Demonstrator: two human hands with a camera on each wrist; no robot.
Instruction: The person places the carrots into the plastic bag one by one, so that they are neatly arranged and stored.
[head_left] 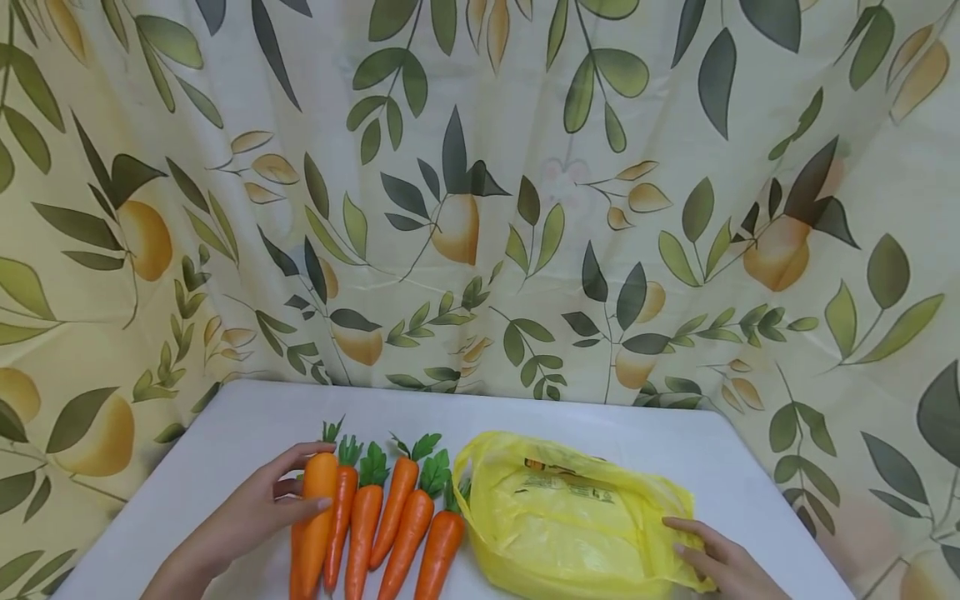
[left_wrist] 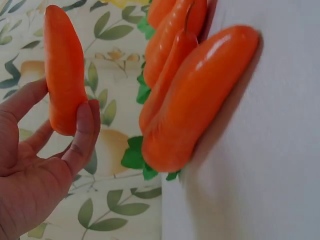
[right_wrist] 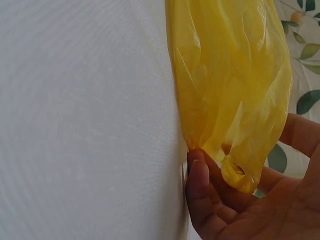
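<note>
My left hand (head_left: 255, 500) holds a smooth orange toy carrot (head_left: 318, 517) between thumb and fingers. In the left wrist view this held carrot (left_wrist: 65, 70) is raised off the table, and no green leaves show on it. Beside and below it lies a row of several more toy carrots (head_left: 365, 533) with green tops pointing away from me. On the right, a yellow plastic bag (head_left: 570, 533) lies with its mouth spread open. My right hand (head_left: 720, 558) grips the bag's right edge, and in the right wrist view its fingers curl against the crumpled yellow film (right_wrist: 230, 85).
The white table (head_left: 247, 408) runs back to a hanging curtain (head_left: 480, 333) printed with leaves and fruit, which also closes off both sides. The rightmost carrot (head_left: 441, 550) lies right by the bag's left side.
</note>
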